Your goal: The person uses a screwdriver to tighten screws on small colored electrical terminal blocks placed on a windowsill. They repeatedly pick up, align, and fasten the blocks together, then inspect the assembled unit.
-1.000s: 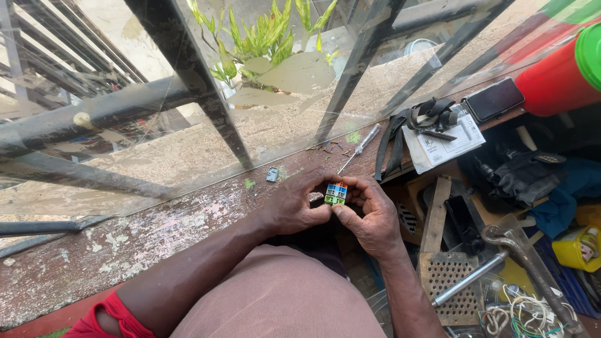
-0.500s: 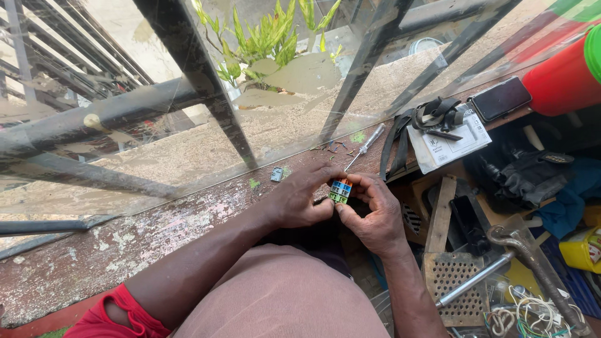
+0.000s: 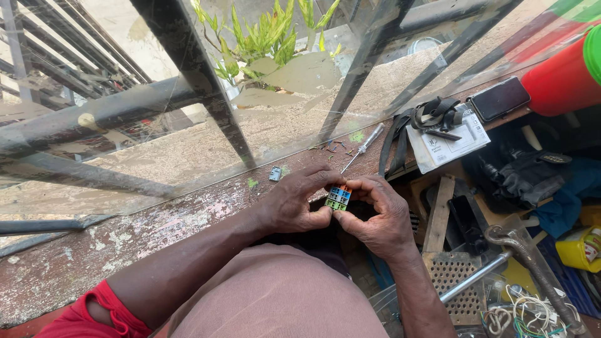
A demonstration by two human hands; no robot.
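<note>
A small multicoloured block (image 3: 338, 196), with blue, green and orange faces and seemingly a cluster of little connector pieces, sits between both hands just above the person's lap and close to the edge of a worn wooden ledge (image 3: 125, 241) whose paint is flaking. The left hand (image 3: 294, 203) curls around it from the left, thumb and fingertips pinching its lower corner, while the right hand (image 3: 379, 216) closes on it from the right, thumb beneath and forefinger bent over the top; the two hands touch at the block. On the ledge just beyond the left hand lies a small grey plastic part (image 3: 275, 173), and farther back a few bits of coloured wire (image 3: 332, 148) lie scattered near a slim screwdriver (image 3: 362, 148) that rests aslant with its clear handle pointing away. To the right of that, a black strap (image 3: 426, 119) is bunched on a white printed sheet (image 3: 447, 141), and a dark phone (image 3: 499, 98) lies face up beside a red cylinder (image 3: 560, 78). Below the right hand is a clutter of tools and wood: a perforated metal plate (image 3: 460, 285), a bent metal pipe (image 3: 526, 256), a yellow container (image 3: 579, 247) and a tangle of pale cord (image 3: 513, 313). Behind the ledge, dark metal bars (image 3: 194, 81) cross in front of a green plant (image 3: 269, 34).
</note>
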